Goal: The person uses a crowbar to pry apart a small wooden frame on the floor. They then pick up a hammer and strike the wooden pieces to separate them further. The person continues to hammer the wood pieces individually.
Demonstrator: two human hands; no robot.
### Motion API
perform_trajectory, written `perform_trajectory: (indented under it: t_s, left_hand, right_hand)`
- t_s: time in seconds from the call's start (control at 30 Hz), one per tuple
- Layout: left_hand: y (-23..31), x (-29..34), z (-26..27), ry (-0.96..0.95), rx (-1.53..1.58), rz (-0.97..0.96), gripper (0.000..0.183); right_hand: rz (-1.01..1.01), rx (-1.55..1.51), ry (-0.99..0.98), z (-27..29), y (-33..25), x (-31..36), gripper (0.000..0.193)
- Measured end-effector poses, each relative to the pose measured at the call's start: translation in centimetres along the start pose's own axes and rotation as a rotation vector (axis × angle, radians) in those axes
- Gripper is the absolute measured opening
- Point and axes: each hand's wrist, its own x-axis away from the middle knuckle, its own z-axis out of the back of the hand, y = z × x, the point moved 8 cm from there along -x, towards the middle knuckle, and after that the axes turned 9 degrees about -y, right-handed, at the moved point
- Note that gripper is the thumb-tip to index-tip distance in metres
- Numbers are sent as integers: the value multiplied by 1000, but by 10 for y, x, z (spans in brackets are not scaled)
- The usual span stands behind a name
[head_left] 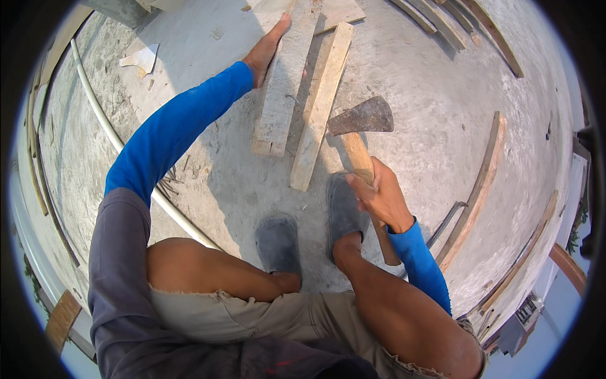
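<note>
My left hand (267, 52) grips the left edge of a wide, pale wooden plank (281, 95), its thumb along the edge and the other fingers mostly hidden. A bent nail (292, 99) sticks out near the plank's right edge. In my right hand (384, 197) is a hatchet (361, 120), held around its wooden handle. The dark, rusty head is uppermost, with its broad edge toward the right, apart from the wood. Between plank and hatchet lies a narrower wooden batten (320, 110), slanting over the concrete.
Grey clogs (278, 243) are on my feet, close below the wood. A dark crowbar (445, 222) lies beside a long timber strip (475, 189) on the right. Along the left runs a white pipe (104, 114). More timber pieces (435, 24) lie at the far right.
</note>
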Motion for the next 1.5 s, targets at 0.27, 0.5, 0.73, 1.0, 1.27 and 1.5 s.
perform_trajectory:
  t_s: [0.27, 0.5, 0.73, 1.0, 1.27, 1.5]
  left_hand:
    - [1, -1, 7, 65, 125, 136, 75]
    - [-20, 6, 24, 137, 254, 115, 86]
    - [-10, 39, 10, 54, -123, 206, 79]
    - [-12, 65, -4, -51, -411, 248, 74]
    - [-13, 65, -11, -51, -349, 207, 66]
    - [-17, 92, -24, -138, -188, 368, 64]
  right_hand:
    - [-84, -239, 3, 33, 54, 23, 33]
    - [-130, -417, -12, 42, 98, 21, 30]
    - [-69, -203, 69, 62, 120, 15, 37]
    - [-263, 865, 294, 85, 92, 24, 55]
    - [-30, 672, 899, 208, 78, 53, 48]
    - [-792, 545, 1126, 352, 291, 200, 83]
